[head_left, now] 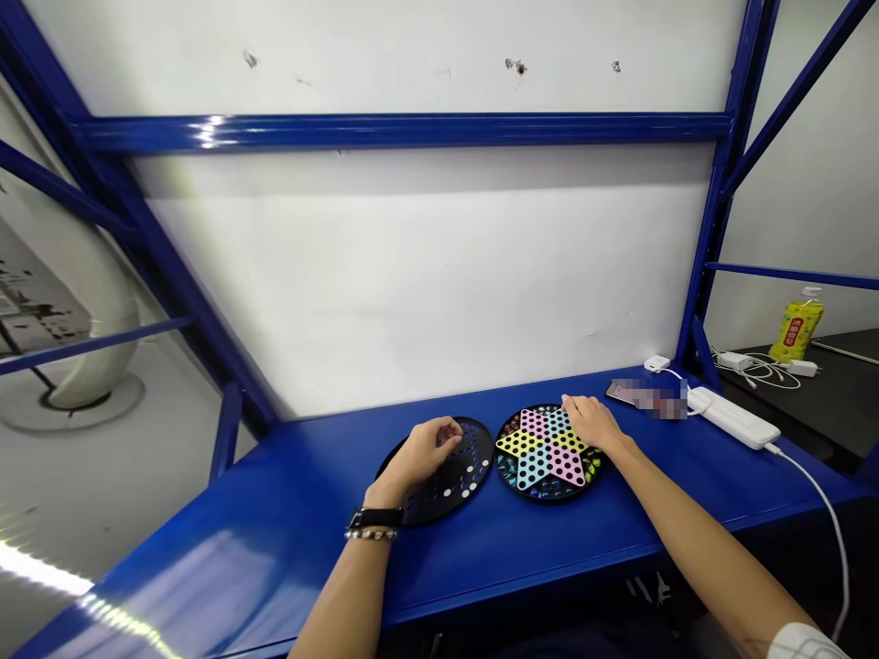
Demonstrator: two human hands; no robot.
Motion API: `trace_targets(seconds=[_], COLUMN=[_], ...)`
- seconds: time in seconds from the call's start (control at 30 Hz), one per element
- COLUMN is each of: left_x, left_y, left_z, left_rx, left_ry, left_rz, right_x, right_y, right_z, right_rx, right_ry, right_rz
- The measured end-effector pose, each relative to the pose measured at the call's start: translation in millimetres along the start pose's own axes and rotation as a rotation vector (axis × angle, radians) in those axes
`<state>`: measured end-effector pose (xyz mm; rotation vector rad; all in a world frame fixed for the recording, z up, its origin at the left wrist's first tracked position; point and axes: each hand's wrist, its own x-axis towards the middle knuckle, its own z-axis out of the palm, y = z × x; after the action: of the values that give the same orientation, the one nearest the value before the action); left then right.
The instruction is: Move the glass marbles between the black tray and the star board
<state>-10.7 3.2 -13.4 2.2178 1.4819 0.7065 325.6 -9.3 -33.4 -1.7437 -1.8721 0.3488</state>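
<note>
A round Chinese checkers board with a pink, yellow and blue star lies on the blue table, with coloured marbles in the pockets around its rim. My right hand rests over its upper right edge, fingers bent and close together; what they grip, if anything, is hidden. To the left lies a round black perforated board, with several white spots or pieces at its lower right. My left hand is over this black board, its fingers curled in towards the thumb. Anything between those fingertips is too small to make out.
A phone, its screen partly blurred, lies right of the star board. Beside it are a white power strip with a cable and a white charger. Blue frame bars and a white panel stand behind the table.
</note>
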Motion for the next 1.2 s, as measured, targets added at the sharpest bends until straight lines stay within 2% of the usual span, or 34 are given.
trace_targets(seconds=[0.2, 0.37, 0.5, 0.6, 0.73, 0.83, 0.93, 1.03, 1.2], left_x=[1.1, 0.5, -1.3, 5.1, 30.0, 53.6, 72.1, 80.6, 76.6], left_y=[-0.4, -0.7, 12.0, 33.5, 77.5, 114.4, 140.7, 148.3, 136.7], left_z=[1.2, 0.8, 5.6, 20.3, 53.3, 79.9, 101.3, 115.1, 118.5], left_rx=[0.010, 0.016, -0.034, -0.110, -0.122, -0.029, 0.149, 0.246, 0.252], left_ry=[0.003, 0.020, 0.049, 0.041, -0.030, -0.056, -0.098, -0.133, -0.157], left_rz=[0.006, 0.032, 0.051, 0.109, 0.303, 0.425, 0.417, 0.355, 0.358], right_x=[7.7, 17.5, 17.6, 15.5, 15.8, 18.1, 20.1, 20.5, 18.1], right_y=[14.6, 24.0, 23.2, 20.7, 21.5, 24.6, 26.4, 26.1, 23.1], right_z=[6.1, 2.0, -2.8, -4.8, -5.0, -4.3, -3.6, -3.2, -3.7], right_rx=[0.197, 0.428, 0.458, 0.454, 0.435, 0.388, 0.320, 0.282, 0.283], right_ry=[-0.050, 0.031, 0.076, 0.089, 0.110, 0.117, 0.132, 0.142, 0.149], right_rz=[0.052, 0.095, 0.155, 0.164, 0.159, 0.160, 0.146, 0.118, 0.112])
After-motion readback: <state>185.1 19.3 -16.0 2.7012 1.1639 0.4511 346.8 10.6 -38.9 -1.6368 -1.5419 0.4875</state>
